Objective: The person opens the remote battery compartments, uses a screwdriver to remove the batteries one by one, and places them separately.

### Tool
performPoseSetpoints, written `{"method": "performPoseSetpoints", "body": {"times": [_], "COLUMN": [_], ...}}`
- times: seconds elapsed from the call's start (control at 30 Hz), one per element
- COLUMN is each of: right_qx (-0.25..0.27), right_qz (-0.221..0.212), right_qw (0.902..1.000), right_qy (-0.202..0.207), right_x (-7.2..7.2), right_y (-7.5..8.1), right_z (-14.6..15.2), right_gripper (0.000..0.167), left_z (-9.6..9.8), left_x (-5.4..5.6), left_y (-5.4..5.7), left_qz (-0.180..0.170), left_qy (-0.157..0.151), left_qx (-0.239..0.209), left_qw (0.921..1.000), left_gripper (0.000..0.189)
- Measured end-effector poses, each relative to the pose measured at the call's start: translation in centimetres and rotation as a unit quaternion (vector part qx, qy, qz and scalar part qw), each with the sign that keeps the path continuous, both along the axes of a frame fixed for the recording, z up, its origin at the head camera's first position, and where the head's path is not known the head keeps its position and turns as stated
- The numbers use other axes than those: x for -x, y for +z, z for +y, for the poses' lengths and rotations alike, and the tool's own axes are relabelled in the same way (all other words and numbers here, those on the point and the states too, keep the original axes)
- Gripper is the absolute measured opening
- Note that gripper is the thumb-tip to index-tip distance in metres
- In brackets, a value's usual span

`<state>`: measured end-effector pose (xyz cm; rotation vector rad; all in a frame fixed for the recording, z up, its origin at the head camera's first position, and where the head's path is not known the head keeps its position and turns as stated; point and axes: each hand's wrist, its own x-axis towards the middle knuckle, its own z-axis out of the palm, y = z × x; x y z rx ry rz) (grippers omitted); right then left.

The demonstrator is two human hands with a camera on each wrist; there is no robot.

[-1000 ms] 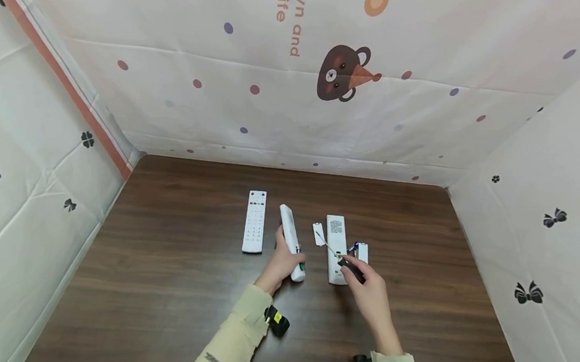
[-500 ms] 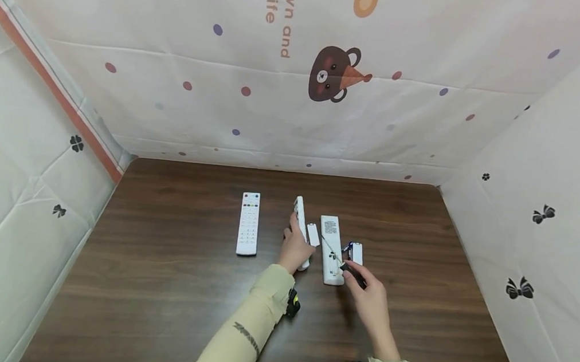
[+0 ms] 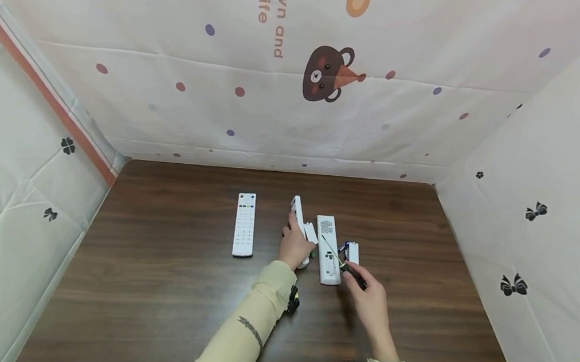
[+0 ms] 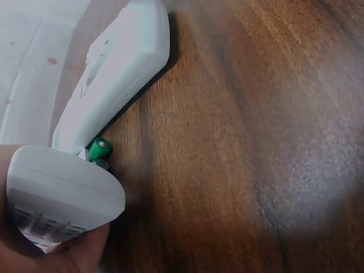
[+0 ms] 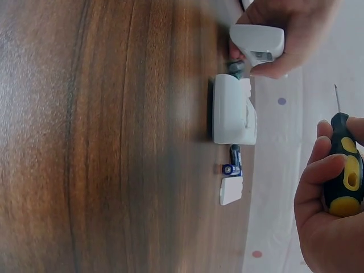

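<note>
My left hand [image 3: 294,247] grips a white remote control [image 3: 298,213] tipped on its edge; its buttons show low in the left wrist view. Right beside it, a green battery [image 4: 101,149] lies on the wood, close to a white battery cover [image 3: 309,233]. In my right hand [image 3: 370,300] is a screwdriver [image 5: 347,159] with a black and yellow handle, held between curled fingers and thumb. Its thin shaft overlaps a second white remote [image 3: 327,228] in the head view. That remote lies back side up with its battery compartment uncovered.
Blue batteries [image 3: 344,247] and another white cover [image 3: 353,253] lie right of the second remote. A third remote [image 3: 244,226] rests buttons up at the left. Printed cloth walls [image 3: 224,106] border the brown table [image 3: 156,284] at the back and sides.
My left hand has carried its remote right and farther back, up to the loose cover. Green, earlier seen in that remote, now shows beside the hand. My right hand keeps the screwdriver almost still.
</note>
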<state>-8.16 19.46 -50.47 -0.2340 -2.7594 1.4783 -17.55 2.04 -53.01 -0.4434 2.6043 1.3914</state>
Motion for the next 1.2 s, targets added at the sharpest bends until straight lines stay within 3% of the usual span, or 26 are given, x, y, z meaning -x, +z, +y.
{"method": "performPoseSetpoints", "body": {"times": [0.3, 0.53, 0.7, 0.8, 0.97, 1.2], "right_qx": [0.009, 0.016, 0.019, 0.019, 0.022, 0.026], "right_qz": [0.013, 0.003, -0.002, -0.011, -0.024, -0.034], "right_qw": [0.9999, 0.9999, 0.9998, 0.9998, 0.9995, 0.9991], "right_qy": [0.006, 0.002, 0.000, 0.004, -0.005, -0.005], "right_x": [0.0, 0.0, 0.1, 0.0, -0.2, -0.2], "right_y": [-0.1, -0.1, -0.1, -0.2, -0.5, -0.6], "right_z": [-0.2, -0.1, 0.0, 0.0, -0.1, -0.1], "right_gripper": [0.033, 0.033, 0.033, 0.035, 0.034, 0.035], "left_z": [-0.6, -1.3, -2.0, -2.6, -3.3, -3.6], "left_x": [-0.2, -0.6, -1.2, -1.5, -1.9, -1.9], "left_y": [-0.4, -1.4, -1.7, -1.8, -2.2, -2.3], "left_qz": [0.008, 0.035, 0.020, 0.012, 0.029, 0.049], "left_qy": [0.002, 0.030, 0.053, 0.052, 0.018, -0.026], "left_qx": [-0.062, -0.110, -0.070, -0.039, 0.009, 0.018], "left_qw": [0.9980, 0.9929, 0.9959, 0.9978, 0.9994, 0.9983], "left_gripper": [0.097, 0.088, 0.067, 0.060, 0.056, 0.054]}}
